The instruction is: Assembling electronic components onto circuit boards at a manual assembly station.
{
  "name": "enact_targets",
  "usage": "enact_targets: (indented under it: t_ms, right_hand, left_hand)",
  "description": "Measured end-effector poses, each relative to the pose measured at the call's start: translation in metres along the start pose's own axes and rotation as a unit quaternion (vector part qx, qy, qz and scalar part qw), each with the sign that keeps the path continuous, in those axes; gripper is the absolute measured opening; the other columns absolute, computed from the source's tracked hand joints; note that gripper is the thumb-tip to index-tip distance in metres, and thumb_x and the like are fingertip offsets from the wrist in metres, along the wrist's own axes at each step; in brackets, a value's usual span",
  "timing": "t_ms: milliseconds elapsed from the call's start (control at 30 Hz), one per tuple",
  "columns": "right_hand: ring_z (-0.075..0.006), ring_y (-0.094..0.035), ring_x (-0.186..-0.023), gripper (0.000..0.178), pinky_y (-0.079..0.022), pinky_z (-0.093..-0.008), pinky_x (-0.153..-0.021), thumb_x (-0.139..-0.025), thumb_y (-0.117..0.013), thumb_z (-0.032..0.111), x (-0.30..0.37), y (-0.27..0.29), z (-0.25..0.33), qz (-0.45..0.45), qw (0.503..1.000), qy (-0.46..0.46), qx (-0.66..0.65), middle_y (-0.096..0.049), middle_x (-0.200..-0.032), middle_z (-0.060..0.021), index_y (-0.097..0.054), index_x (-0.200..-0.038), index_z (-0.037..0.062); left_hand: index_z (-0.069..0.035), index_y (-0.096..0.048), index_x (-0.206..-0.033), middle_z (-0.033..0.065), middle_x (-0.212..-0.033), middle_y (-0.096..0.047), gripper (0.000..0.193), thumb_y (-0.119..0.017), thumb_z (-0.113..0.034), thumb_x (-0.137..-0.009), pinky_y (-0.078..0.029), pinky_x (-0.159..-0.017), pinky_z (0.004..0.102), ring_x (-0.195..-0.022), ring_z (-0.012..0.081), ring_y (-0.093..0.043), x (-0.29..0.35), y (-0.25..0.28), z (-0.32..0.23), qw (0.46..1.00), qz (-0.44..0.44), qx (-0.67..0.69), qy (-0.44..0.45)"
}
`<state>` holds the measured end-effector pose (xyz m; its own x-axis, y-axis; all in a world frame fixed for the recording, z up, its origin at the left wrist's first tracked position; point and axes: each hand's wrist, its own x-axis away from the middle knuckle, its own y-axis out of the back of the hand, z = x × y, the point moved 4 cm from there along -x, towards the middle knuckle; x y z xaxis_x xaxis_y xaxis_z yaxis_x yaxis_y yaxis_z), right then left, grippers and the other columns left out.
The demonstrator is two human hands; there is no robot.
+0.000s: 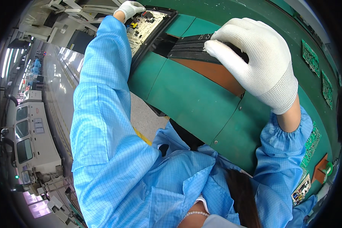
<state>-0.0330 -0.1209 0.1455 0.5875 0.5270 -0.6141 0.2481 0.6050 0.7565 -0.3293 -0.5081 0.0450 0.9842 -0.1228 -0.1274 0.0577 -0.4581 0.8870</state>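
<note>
My left hand [130, 10], in a white knit glove, reaches to the far left corner of a black frame [170, 18]. Its fingers close at the frame's edge. Inside the frame lies a cream circuit board [150, 29] with black and yellow parts. My right hand [256, 57], gloved the same way, curves over a stack of black slatted pieces [190, 48], its thumb and fingertips against the stack's top edges. Part of the stack is hidden under the hand. A brown panel [209, 72] shows on the near side of the stack.
Both items sit on a green work surface [178, 95] with seams and screws. Green circuit boards [310, 57] lie along the right. A brown block with a green reel [323, 169] is at lower right. A white machine [36, 133] stands beyond the aisle at left.
</note>
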Motion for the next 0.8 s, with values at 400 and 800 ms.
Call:
enact_targets:
  t_ms: [400, 800]
  right_hand:
    - [-0.0274, -0.066, -0.080, 0.021, -0.052, -0.0375, -0.075, -0.091, -0.073, 0.026, 0.002, 0.000, 0.000, -0.005, 1.000, -0.004, -0.002, -0.068, -0.085, -0.0086, -0.073, -0.088, 0.0053]
    - [-0.0274, -0.066, -0.080, 0.020, -0.052, -0.0372, -0.075, -0.091, -0.074, 0.026, 0.000, 0.000, 0.000, 0.003, 1.000, 0.005, 0.010, -0.069, -0.086, -0.0084, -0.073, -0.090, 0.0054]
  left_hand:
    - [-0.002, -0.080, -0.097, 0.0115, -0.086, -0.078, 0.028, -0.080, -0.025, -0.082, -0.057, -0.075, 0.0342, -0.076, 0.0196, -0.071, 0.001, -0.002, -0.002, 0.999, -0.034, -0.029, -0.013]
    - [-0.011, -0.078, -0.120, 0.0056, -0.115, -0.077, 0.031, -0.072, -0.031, -0.097, -0.051, -0.097, 0.0320, -0.106, 0.0186, -0.069, -0.032, -0.007, 0.073, 0.999, 0.027, -0.030, -0.018]
